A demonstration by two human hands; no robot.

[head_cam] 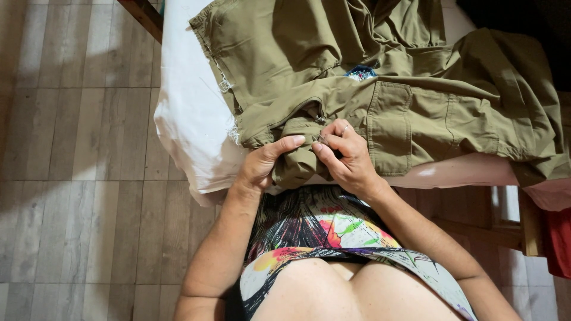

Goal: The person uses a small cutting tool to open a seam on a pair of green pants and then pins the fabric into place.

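- We saw olive-green cargo trousers [380,77] spread across a surface covered with a white sheet [190,113], reaching from its near edge toward the far side.
- The left hand [262,163] had its grip closed on a bunched fold of the trousers at the near edge, thumb on top of the cloth.
- The right hand [348,157] sat just beside it, fingers curled, pinching the same fold; a ring [345,126] showed on one finger.
- We could not tell whether anything small was held between the right fingertips.
- A flap pocket [389,128] lay just right of the right hand.
- A small blue patch [360,72] peeked out between folds near the middle of the trousers.
- The frayed waistband [223,77] hung toward the sheet's left edge.
- A grey plank floor [77,178] lay to the left, and a red cloth [559,241] showed at the right.
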